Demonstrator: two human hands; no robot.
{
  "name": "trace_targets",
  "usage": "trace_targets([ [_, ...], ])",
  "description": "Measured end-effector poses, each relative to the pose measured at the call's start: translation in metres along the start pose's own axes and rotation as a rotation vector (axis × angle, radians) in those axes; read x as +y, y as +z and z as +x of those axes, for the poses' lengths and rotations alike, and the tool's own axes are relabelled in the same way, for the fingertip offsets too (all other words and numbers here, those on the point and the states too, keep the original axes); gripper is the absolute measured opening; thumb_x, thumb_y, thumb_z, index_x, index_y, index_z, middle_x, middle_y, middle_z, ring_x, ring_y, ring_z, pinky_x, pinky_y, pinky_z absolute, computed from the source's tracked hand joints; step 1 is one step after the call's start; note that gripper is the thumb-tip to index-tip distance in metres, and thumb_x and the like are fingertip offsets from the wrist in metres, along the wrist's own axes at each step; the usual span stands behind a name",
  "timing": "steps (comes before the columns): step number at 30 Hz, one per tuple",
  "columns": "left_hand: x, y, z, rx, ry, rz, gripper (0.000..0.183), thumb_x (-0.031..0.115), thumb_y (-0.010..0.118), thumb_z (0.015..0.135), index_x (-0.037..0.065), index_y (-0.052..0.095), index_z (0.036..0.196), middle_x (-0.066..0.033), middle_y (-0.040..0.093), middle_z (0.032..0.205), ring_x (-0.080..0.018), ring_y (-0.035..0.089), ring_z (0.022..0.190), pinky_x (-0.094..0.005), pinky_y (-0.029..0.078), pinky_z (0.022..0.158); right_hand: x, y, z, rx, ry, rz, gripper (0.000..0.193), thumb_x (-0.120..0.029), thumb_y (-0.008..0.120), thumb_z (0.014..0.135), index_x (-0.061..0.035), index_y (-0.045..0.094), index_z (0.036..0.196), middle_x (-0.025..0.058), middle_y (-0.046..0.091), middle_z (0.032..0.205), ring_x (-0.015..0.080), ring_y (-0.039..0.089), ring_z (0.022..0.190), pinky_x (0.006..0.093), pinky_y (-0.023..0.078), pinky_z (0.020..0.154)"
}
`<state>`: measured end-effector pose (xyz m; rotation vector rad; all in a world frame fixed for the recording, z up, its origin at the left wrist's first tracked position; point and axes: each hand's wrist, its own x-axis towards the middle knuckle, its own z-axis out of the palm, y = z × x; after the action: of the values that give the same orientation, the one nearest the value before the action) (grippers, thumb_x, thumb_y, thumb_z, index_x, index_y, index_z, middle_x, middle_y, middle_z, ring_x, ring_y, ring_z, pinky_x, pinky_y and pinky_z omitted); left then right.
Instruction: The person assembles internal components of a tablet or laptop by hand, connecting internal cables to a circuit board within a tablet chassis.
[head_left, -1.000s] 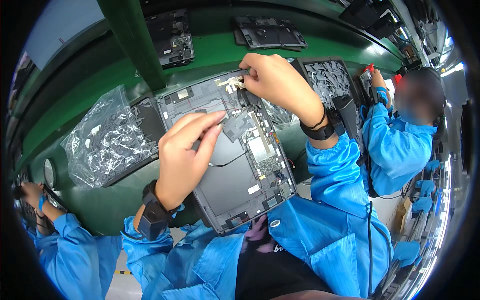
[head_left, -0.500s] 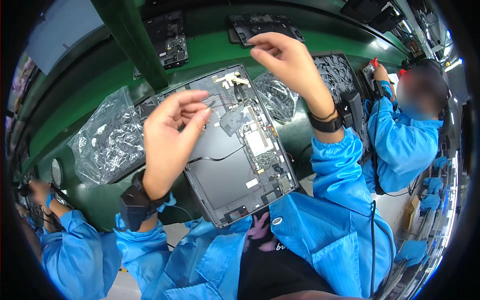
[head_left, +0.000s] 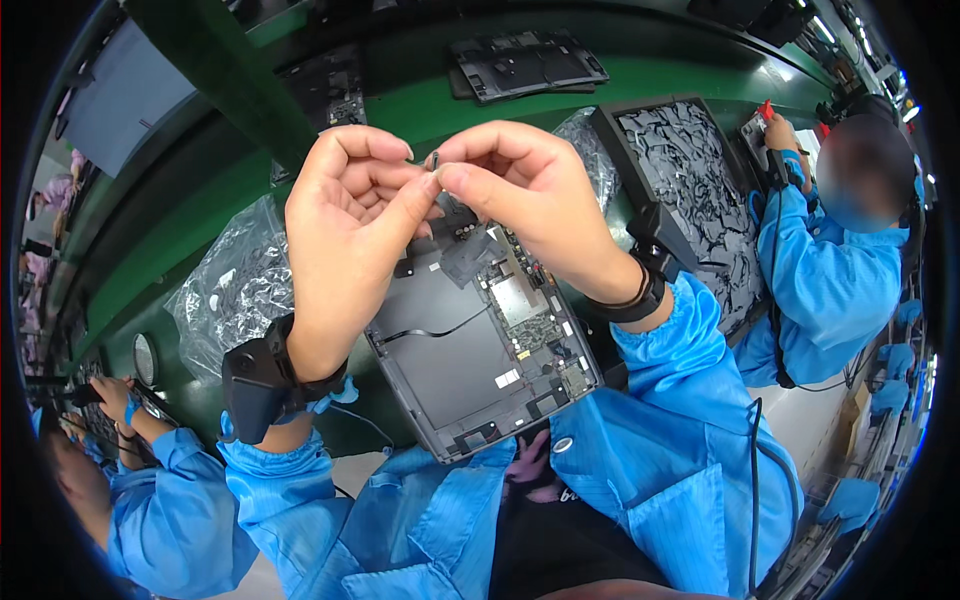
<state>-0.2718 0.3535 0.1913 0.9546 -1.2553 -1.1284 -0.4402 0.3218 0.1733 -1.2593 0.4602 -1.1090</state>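
Note:
Above the far half of an open laptop base (head_left: 440,375), my two hands meet fingertip to fingertip. My left hand (head_left: 345,215) pinches at a small dark piece (head_left: 432,161), its other fingers curled. From the other side, the thumb and forefinger of my right hand (head_left: 535,195) close on the same piece; its exact kind is too small to make out. The laptop base lies tilted at the bench's near edge, its green circuit board (head_left: 538,332) bare on the right. A black cable (head_left: 430,329) crosses its dark panel. My hands hide its far left part.
A clear plastic bag (head_left: 235,300) of dark parts lies at left, a black tray (head_left: 610,135) of dark crumpled pieces at right. More laptop bases (head_left: 530,68) lie at the back, near a green post (head_left: 215,75). Co-workers in blue sit at right (head_left: 830,260) and left (head_left: 170,500).
My right hand has come down and left to meet my left hand. The left has risen slightly; both now pinch the small dark piece.

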Motion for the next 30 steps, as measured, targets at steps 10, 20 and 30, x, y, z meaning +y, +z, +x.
trace_targets([
  [10, -0.031, -0.028, 0.042, -0.183, 0.364, 1.042, 0.016, 0.008, 0.063, 0.085, 0.001, 0.068, 0.098, -0.01, 0.068, 0.096, -0.0205, 0.064, 0.082, -0.0302, 0.05, 0.073, 0.008, -0.058, 0.035, -0.062, -0.319, -0.893, 0.012, -0.008, 0.069, 0.083, -0.0007, 0.069, 0.093, 0.0064, 0.07, 0.087, 0.0163, 0.066, 0.078, 0.0273, 0.052, 0.069],
  [20, -0.052, -0.017, 0.051, -0.234, 0.214, 0.928, 0.02, 0.007, 0.063, 0.085, -0.001, 0.069, 0.103, -0.0145, 0.07, 0.091, -0.022, 0.066, 0.077, -0.0305, 0.051, 0.073, 0.027, -0.064, 0.038, -0.182, -0.639, -1.371, 0.01, -0.005, 0.071, 0.07, -0.0036, 0.065, 0.078, 0.0078, 0.059, 0.077, 0.0277, 0.058, 0.075, 0.0362, 0.049, 0.066],
  [30, -0.052, -0.015, 0.054, -0.183, 0.031, 0.86, 0.016, 0.009, 0.067, 0.083, -0.001, 0.071, 0.094, -0.0152, 0.071, 0.085, -0.0234, 0.069, 0.074, -0.0295, 0.053, 0.069, 0.025, -0.05, 0.046, -0.216, -0.646, -1.546, 0.01, -0.006, 0.068, 0.068, -0.0045, 0.059, 0.072, 0.0082, 0.053, 0.075, 0.027, 0.057, 0.078, 0.038, 0.049, 0.068],
])
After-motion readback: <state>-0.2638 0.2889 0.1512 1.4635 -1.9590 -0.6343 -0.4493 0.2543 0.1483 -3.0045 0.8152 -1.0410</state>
